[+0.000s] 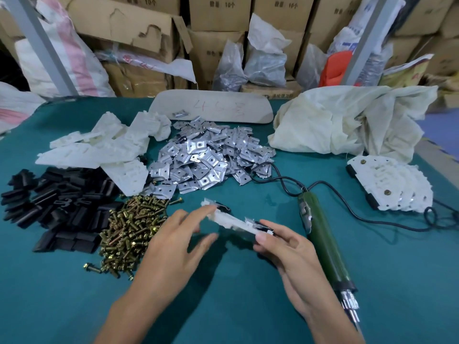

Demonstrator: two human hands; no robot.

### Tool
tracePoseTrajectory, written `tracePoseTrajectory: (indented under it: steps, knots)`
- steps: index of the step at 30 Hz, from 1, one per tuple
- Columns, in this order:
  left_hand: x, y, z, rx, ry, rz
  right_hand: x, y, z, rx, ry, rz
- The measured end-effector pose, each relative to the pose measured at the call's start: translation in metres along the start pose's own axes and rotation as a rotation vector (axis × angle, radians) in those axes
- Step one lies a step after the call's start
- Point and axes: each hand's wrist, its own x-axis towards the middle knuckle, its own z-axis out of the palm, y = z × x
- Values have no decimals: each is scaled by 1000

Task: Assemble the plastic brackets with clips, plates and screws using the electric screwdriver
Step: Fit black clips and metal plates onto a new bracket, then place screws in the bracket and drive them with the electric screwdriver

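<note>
A white plastic bracket point(233, 220) with black clips at its ends hangs over the green table point(248, 294). My right hand point(283, 247) pinches its near end between thumb and fingers. My left hand point(173, 244) has straight, spread fingers, and the fingertips touch the bracket's far end. The green electric screwdriver point(323, 239) lies on the table just right of my right hand, bit toward me. Supply piles lie at left: white brackets point(99, 145), black clips point(57, 204), brass screws point(131, 232) and metal plates point(206, 157).
Assembled brackets point(392, 182) are stacked at the right edge. The screwdriver's black cord point(360, 214) loops across the table. A crumpled cloth bag point(347, 122) and a beige panel point(211, 105) lie at the back, with cardboard boxes point(218, 11) behind.
</note>
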Motion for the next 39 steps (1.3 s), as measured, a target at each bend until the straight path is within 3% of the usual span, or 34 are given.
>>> tracePoseTrajectory:
  steps: [4,7,9,11,14,19,24,28,32,39]
  knots:
    - [11,8,-10,54,97,151,-2,-5,-10,53,-112,74]
    - [12,13,-14,-20,-14,113,-5,-10,-17,-39,-144,87]
    - [10,17,-12,-115,-116,13,-10,-14,-20,-230,-113,76]
    - [12,19,-7,-189,-214,-63,-16,-15,-23,-573,-27,31]
    - [18,20,0,-178,-300,-83,-23,-20,-22,-897,90,-134]
    - [25,4,-8,55,-63,-83,-27,-32,-2,-1027,116,-368]
    - [32,-38,-38,384,173,-246,-2,-41,53,-1043,-149,-475]
    - [43,-53,-43,512,104,-380,53,-35,116,-1258,-334,-547]
    - [47,-58,-37,501,105,-403,98,-13,149,-1499,-371,-509]
    - [47,-58,-35,459,132,-318,102,-18,138,-1393,-360,-477]
